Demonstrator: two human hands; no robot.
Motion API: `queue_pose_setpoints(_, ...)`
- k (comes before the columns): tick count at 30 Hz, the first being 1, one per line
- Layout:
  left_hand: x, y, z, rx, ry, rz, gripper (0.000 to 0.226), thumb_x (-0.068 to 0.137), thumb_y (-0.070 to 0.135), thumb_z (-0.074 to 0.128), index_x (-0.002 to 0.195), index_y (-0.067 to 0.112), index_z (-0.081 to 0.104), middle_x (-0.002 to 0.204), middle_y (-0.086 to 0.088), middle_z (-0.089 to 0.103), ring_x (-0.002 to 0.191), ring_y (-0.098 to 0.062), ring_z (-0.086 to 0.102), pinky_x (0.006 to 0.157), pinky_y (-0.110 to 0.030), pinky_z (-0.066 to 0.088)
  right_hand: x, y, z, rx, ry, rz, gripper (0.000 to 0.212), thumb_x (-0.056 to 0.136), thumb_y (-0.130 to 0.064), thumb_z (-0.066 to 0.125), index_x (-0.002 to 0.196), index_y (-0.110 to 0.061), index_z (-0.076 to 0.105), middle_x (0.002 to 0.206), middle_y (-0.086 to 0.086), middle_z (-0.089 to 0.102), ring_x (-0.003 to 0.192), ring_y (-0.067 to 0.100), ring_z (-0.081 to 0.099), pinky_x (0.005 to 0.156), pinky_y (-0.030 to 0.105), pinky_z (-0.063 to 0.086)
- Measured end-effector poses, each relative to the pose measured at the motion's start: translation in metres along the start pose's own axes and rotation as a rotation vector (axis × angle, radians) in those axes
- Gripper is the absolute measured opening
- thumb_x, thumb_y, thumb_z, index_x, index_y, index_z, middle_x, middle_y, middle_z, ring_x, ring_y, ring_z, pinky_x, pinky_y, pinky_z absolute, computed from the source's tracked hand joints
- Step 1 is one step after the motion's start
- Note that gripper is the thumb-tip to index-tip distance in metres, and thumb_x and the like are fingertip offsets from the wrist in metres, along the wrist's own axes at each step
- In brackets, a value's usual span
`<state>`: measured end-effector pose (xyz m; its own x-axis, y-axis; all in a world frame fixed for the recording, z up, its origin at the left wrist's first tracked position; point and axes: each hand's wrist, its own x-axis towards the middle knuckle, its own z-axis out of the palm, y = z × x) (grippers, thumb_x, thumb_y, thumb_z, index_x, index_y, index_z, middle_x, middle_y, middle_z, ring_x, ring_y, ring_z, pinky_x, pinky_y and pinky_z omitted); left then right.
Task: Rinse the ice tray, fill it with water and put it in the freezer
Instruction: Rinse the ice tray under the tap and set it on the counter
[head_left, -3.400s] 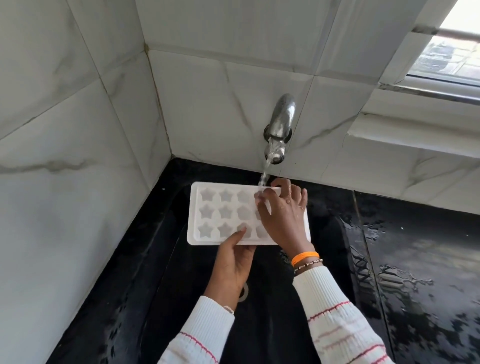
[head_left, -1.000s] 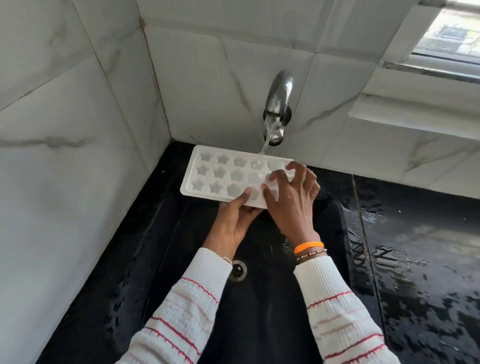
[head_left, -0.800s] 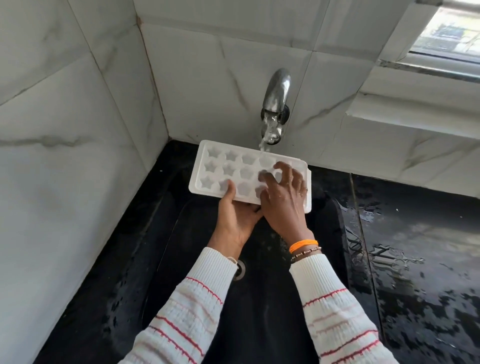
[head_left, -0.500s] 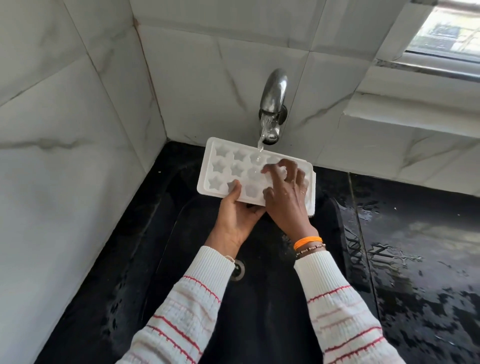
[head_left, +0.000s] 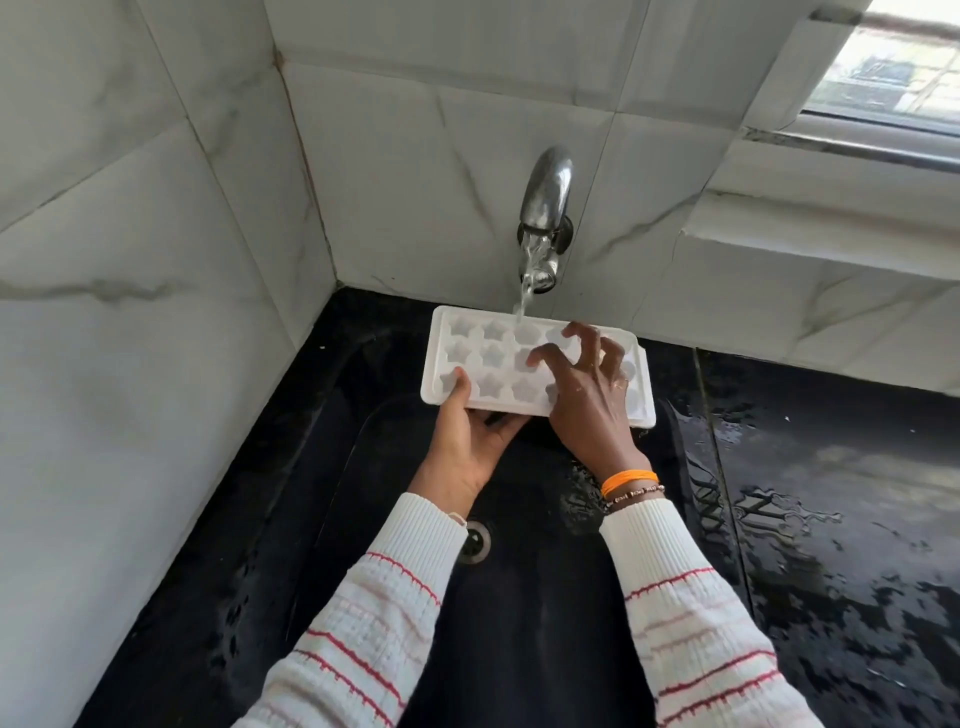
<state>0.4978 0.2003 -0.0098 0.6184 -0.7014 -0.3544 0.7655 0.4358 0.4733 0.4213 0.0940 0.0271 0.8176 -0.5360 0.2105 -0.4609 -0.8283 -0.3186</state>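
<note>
Tray under tap, beside the wall: my left hand grips its near edge; my right hand, fingers spread, presses on top.

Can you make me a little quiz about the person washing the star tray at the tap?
1. True or false: water from the tap is falling onto the ice tray.
2. Which hand holds the tray at its near edge, thumb on top? A) left B) right C) neither
3. Fill the gap: the right hand has its fingers spread over the tray's ____-shaped hollows.

Key: 1 true. 2 A; the left hand grips from below while the right one rubs on top. 3 star.
</note>
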Motion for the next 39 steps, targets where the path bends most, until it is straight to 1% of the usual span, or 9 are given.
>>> queue_pose_setpoints(6,-0.001,0.004,0.0,-0.043,-0.053,0.009,0.047,0.091,0.047,0.047,0.123,0.013,0.054,0.106,-0.014,0.07,0.105,-0.033,0.064,0.081,-0.047,0.055,0.007,-0.006,-0.006,-0.08,-0.057,-0.132,0.074,0.074,0.005,0.048,0.132,-0.041,0.042,0.148,0.003,0.018,0.134,0.031,0.011,0.108,0.068,0.012)
queue_pose_setpoints(12,-0.004,0.003,0.011,0.004,-0.1,-0.035,0.053,0.09,0.051,0.042,0.125,0.013,0.054,0.113,-0.014,0.066,0.101,-0.029,0.064,0.083,-0.044,0.055,0.012,-0.016,-0.006,-0.101,-0.009,-0.112,0.049,0.077,0.001,0.047,0.118,-0.024,0.055,0.141,0.007,0.03,0.128,0.033,0.024,0.106,0.058,0.024)
queue_pose_setpoints(17,-0.002,0.0,0.008,-0.05,-0.113,0.021,0.054,0.091,0.052,0.039,0.126,0.013,0.052,0.111,-0.014,0.068,0.101,-0.031,0.065,0.08,-0.045,0.056,0.013,-0.015,-0.009,0.099,0.025,-0.113,0.054,0.067,0.01,0.046,0.112,-0.017,0.055,0.129,0.008,0.039,0.118,0.029,0.035,0.104,0.049,0.032)
queue_pose_setpoints(20,-0.001,-0.003,0.008,-0.041,-0.108,0.027,0.059,0.089,0.059,0.035,0.124,0.016,0.053,0.111,-0.013,0.069,0.101,-0.029,0.066,0.077,-0.041,0.057,0.016,-0.02,-0.008,0.048,-0.047,-0.145,0.067,0.069,0.008,0.045,0.126,-0.027,0.047,0.132,0.004,0.035,0.121,0.028,0.034,0.108,0.054,0.025)
queue_pose_setpoints(23,0.0,-0.005,0.009,-0.012,-0.107,0.008,0.067,0.087,0.065,0.031,0.128,0.016,0.051,0.111,-0.012,0.069,0.099,-0.027,0.067,0.077,-0.039,0.057,0.017,-0.022,-0.004,-0.079,-0.117,-0.17,0.065,0.079,0.0,0.048,0.133,-0.036,0.041,0.141,0.002,0.026,0.13,0.03,0.021,0.112,0.063,0.011)
queue_pose_setpoints(26,-0.001,-0.004,0.012,-0.023,-0.112,-0.036,0.069,0.087,0.065,0.031,0.13,0.015,0.051,0.12,-0.015,0.063,0.106,-0.03,0.063,0.087,-0.043,0.054,0.018,-0.025,-0.004,-0.105,-0.108,-0.136,0.065,0.077,0.002,0.047,0.133,-0.03,0.037,0.141,0.005,0.025,0.131,0.035,0.019,0.11,0.067,0.011)
queue_pose_setpoints(30,-0.001,-0.006,0.013,-0.049,-0.107,-0.051,0.068,0.09,0.063,0.026,0.132,0.014,0.049,0.129,-0.017,0.056,0.12,-0.032,0.053,0.101,-0.045,0.041,0.014,-0.026,0.0,-0.073,-0.116,-0.186,0.064,0.084,-0.001,0.05,0.135,-0.037,0.038,0.15,0.006,0.016,0.138,0.036,0.007,0.114,0.062,0.005)
queue_pose_setpoints(35,0.0,-0.009,0.013,-0.018,-0.09,-0.005,0.066,0.09,0.062,0.027,0.133,0.015,0.047,0.124,-0.015,0.059,0.113,-0.03,0.057,0.098,-0.043,0.043,0.008,-0.021,-0.005,0.263,-0.006,-0.168,0.064,0.069,0.017,0.043,0.118,-0.021,0.06,0.14,0.011,0.032,0.131,0.031,0.028,0.108,0.054,0.029)
queue_pose_setpoints(39,0.001,-0.004,0.016,-0.012,-0.084,-0.038,0.071,0.089,0.065,0.028,0.132,0.012,0.049,0.128,-0.02,0.056,0.119,-0.035,0.053,0.105,-0.048,0.038,-0.004,-0.022,0.003,0.072,-0.044,-0.227,0.04,0.083,-0.004,0.054,0.113,-0.029,0.061,0.141,0.008,0.035,0.132,0.031,0.027,0.108,0.058,0.022)
